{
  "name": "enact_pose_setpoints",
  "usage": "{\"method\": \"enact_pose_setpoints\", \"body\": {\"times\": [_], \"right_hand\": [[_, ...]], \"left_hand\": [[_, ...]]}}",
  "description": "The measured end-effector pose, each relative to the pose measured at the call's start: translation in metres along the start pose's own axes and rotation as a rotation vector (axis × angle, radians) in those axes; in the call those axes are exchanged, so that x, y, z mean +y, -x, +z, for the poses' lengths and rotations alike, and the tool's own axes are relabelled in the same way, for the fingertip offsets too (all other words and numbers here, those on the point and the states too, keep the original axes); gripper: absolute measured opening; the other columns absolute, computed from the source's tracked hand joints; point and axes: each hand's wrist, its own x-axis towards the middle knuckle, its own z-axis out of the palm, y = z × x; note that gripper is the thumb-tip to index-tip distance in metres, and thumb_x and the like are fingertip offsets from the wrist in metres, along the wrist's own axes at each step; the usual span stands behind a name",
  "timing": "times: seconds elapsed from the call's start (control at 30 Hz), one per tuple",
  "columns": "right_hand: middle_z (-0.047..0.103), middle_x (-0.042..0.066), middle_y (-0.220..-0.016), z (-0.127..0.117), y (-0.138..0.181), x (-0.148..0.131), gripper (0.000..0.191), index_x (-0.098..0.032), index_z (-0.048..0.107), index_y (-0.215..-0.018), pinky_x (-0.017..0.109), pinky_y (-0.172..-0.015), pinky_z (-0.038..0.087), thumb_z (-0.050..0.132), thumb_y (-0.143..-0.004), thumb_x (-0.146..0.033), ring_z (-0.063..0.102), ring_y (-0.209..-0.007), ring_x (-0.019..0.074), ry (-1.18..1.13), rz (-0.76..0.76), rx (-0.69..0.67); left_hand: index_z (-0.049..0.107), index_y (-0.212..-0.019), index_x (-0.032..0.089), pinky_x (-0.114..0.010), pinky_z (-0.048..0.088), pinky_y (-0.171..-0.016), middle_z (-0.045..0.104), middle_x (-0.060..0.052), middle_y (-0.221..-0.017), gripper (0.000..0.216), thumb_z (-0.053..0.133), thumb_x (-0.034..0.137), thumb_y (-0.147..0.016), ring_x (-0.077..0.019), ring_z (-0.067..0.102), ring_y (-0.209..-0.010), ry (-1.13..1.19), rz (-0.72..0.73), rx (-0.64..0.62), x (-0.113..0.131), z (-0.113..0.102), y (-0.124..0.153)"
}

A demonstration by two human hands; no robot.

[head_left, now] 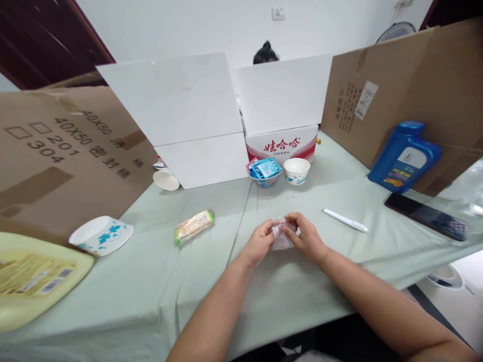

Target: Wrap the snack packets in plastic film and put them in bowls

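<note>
1. Both hands are grasping one small, crumpled piece of clear plastic (pixel 282 239), pinched between thumbs and fingers over the near part of the bench (pixel 211 271), toward the middle of its near edge.
2. The left hand (pixel 260 242) grips the plastic's left side; the right hand (pixel 306 236) grips its upper right, fingers bent. Whether anything is inside the plastic is too small to tell.
3. Left of the hands, well apart from them, a packet of thin sticks (pixel 194 226) with green ends lies at a slant.
4. Right of the hands, a slim white tool (pixel 344 219) lies on the bench. Nearer the right edge are a dark phone (pixel 426 215) and, just beyond it, a blue bottle (pixel 405 158).
5. Farther back, a see-through bowl (pixel 266 182) full of blue packets (pixel 265 167) stands just beside an upright paper bowl (pixel 297 171) with blue print, both before a white-and-red box (pixel 281 145).
6. Toward the left edge are a second paper bowl (pixel 101 235) with blue leaves and a pale yellow bottle (pixel 41 279), in front of a brown carton (pixel 68 151).
</note>
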Motion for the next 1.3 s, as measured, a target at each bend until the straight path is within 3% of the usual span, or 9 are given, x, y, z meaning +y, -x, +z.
{"method": "enact_pose_setpoints", "body": {"times": [0.17, 0.3, 0.5, 0.7, 0.87, 0.97, 1.07, 1.2, 1.3], "right_hand": [[0.061, 0.005, -0.085, -0.003, -0.001, -0.001, 0.017, -0.025, 0.058, -0.102, 0.033, -0.071, 0.048, 0.047, -0.094, -0.034, 0.057, -0.075, 0.0182, 0.004, 0.011, -0.048], [0.06, 0.004, -0.08, -0.003, -0.001, -0.003, 0.015, -0.024, 0.058, -0.092, 0.03, -0.068, 0.047, 0.046, -0.094, -0.032, 0.057, -0.073, 0.017, 0.006, -0.028, -0.048], [0.058, 0.003, -0.078, -0.001, -0.002, 0.002, 0.018, -0.021, 0.058, -0.095, 0.027, -0.064, 0.046, 0.048, -0.094, -0.036, 0.055, -0.069, 0.0149, -0.026, -0.057, -0.026], [0.06, 0.001, -0.071, -0.002, 0.0, 0.002, 0.027, -0.02, 0.059, -0.093, 0.025, -0.058, 0.043, 0.042, -0.095, -0.04, 0.053, -0.061, 0.0132, -0.087, 0.069, -0.195], [0.057, -0.001, -0.063, 0.004, -0.001, 0.001, 0.035, -0.02, 0.06, -0.085, 0.023, -0.049, 0.04, 0.043, -0.091, -0.05, 0.049, -0.05, 0.011, -0.211, 0.24, -0.191], [0.056, -0.002, -0.057, -0.003, -0.037, 0.015, 0.044, -0.019, 0.063, -0.081, 0.023, -0.045, 0.04, 0.048, -0.083, -0.06, 0.049, -0.046, 0.0117, -0.123, 0.354, -0.157], [0.061, 0.001, -0.064, -0.023, -0.105, 0.041, 0.046, -0.017, 0.065, -0.085, 0.026, -0.054, 0.045, 0.044, -0.083, -0.058, 0.055, -0.057, 0.0151, 0.085, 0.4, 0.021], [0.067, 0.008, -0.089, -0.053, -0.192, 0.079, 0.036, -0.016, 0.067, -0.094, 0.032, -0.073, 0.046, 0.045, -0.084, -0.043, 0.059, -0.082, 0.0204, 0.318, 0.472, 0.16], [0.067, 0.009, -0.084, -0.063, -0.223, 0.098, 0.021, -0.019, 0.07, -0.074, 0.039, -0.081, 0.043, 0.064, -0.071, -0.038, 0.058, -0.091, 0.0274, 0.488, 0.568, 0.134]], "left_hand": [[0.063, -0.099, 0.017, -0.028, 0.046, -0.075, 0.066, -0.005, -0.094, 0.044, 0.068, 0.054, -0.075, -0.0179, 0.06, -0.086, 0.004, 0.053, -0.052, 0.0, -0.005, 0.002], [0.062, -0.107, 0.018, -0.026, 0.045, -0.074, 0.064, -0.003, -0.092, 0.052, 0.081, 0.037, -0.063, -0.016, 0.058, -0.083, -0.212, 0.235, 0.062, -0.006, -0.007, -0.002], [0.067, -0.083, 0.016, -0.023, 0.042, -0.066, 0.064, -0.001, -0.076, 0.026, 0.077, 0.031, -0.064, -0.0119, 0.055, -0.069, -0.186, 0.244, 0.183, -0.006, -0.005, -0.005], [0.065, -0.077, 0.016, -0.02, 0.04, -0.059, 0.061, 0.002, -0.068, 0.027, 0.079, 0.033, -0.061, -0.0094, 0.052, -0.062, -0.055, 0.2, 0.214, 0.005, -0.003, 0.0], [0.063, -0.073, 0.014, -0.02, 0.039, -0.055, 0.058, 0.003, -0.062, 0.028, 0.079, 0.033, -0.059, -0.0087, 0.052, -0.057, -0.007, 0.202, 0.268, 0.005, -0.004, -0.004], [0.062, -0.081, 0.015, -0.022, 0.043, -0.055, 0.061, 0.002, -0.068, 0.032, 0.076, 0.036, -0.06, -0.0104, 0.056, -0.057, -0.007, 0.203, 0.384, 0.008, -0.015, -0.009], [0.059, -0.087, 0.016, -0.023, 0.045, -0.057, 0.062, 0.001, -0.075, 0.031, 0.07, 0.036, -0.066, -0.0108, 0.06, -0.059, -0.043, 0.266, 0.513, 0.011, -0.026, -0.012], [0.059, -0.082, 0.016, -0.023, 0.045, -0.059, 0.061, 0.001, -0.073, 0.02, 0.064, 0.033, -0.072, -0.0111, 0.06, -0.061, -0.144, 0.293, 0.428, 0.011, -0.028, -0.011], [0.06, -0.083, 0.017, -0.024, 0.045, -0.061, 0.059, 0.001, -0.071, 0.015, 0.059, 0.03, -0.076, -0.0123, 0.06, -0.063, -0.271, 0.319, 0.343, 0.008, -0.027, -0.01]]}}
